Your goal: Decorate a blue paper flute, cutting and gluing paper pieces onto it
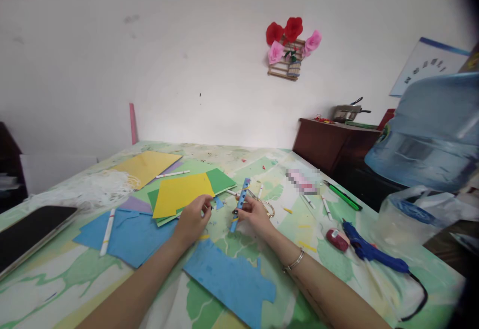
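Observation:
A narrow blue strip (243,192) with dark spots and small yellow bits stands out from my right hand (254,215), whose fingers are closed on it. To its left, my left hand (196,215) has its fingers curled with the tips together; a tiny dark thing shows by them, too small to name. Under and behind that hand lie yellow (181,194) and green sheets (220,180). A cut blue sheet (232,281) rests on the table in front of both hands. Scissors (270,209) with gold-coloured handles lie just behind my right hand, partly covered by it.
On the right are a blue glue gun (374,254), a dark red mouse-shaped object (337,239), a green cutter (344,196) and a large water bottle (426,134). More blue paper (130,234), white markers (108,231) and a dark tablet-like object (35,231) lie left.

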### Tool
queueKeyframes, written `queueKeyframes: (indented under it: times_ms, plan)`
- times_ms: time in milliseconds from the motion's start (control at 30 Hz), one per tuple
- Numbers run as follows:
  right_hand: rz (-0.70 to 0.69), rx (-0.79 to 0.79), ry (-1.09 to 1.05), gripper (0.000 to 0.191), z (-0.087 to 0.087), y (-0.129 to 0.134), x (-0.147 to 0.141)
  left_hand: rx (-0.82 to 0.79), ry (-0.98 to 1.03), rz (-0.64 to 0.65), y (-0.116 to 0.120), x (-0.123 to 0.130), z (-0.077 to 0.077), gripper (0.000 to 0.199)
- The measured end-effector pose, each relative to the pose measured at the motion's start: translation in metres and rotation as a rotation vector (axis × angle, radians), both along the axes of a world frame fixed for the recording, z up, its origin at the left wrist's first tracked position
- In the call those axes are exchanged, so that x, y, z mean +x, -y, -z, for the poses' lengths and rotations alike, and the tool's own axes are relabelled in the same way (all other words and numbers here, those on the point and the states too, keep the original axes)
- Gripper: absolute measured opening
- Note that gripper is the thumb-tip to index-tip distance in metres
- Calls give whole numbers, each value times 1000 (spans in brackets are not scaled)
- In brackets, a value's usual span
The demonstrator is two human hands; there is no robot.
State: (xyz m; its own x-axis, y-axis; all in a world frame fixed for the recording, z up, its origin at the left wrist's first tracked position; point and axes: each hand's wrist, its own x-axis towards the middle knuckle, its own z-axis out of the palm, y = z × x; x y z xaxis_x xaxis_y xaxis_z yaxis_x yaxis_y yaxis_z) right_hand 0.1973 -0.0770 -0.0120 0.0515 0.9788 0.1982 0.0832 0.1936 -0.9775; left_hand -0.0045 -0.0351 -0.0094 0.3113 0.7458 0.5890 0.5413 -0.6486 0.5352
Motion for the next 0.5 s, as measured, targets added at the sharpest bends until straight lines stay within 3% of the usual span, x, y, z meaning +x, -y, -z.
queueKeyframes:
  times_ms: [233, 367, 500]
  plan:
    - [102, 2, 144, 49, 2, -3, 5, 18, 17, -53, 1, -2, -3, 28]
    - [197, 3, 286, 39, 4, -6, 11, 5, 35, -87, 0, -3, -1, 35]
    - [265, 21, 429, 38, 4, -8, 16, -3, 22, -61, -1, -5, -1, 33]
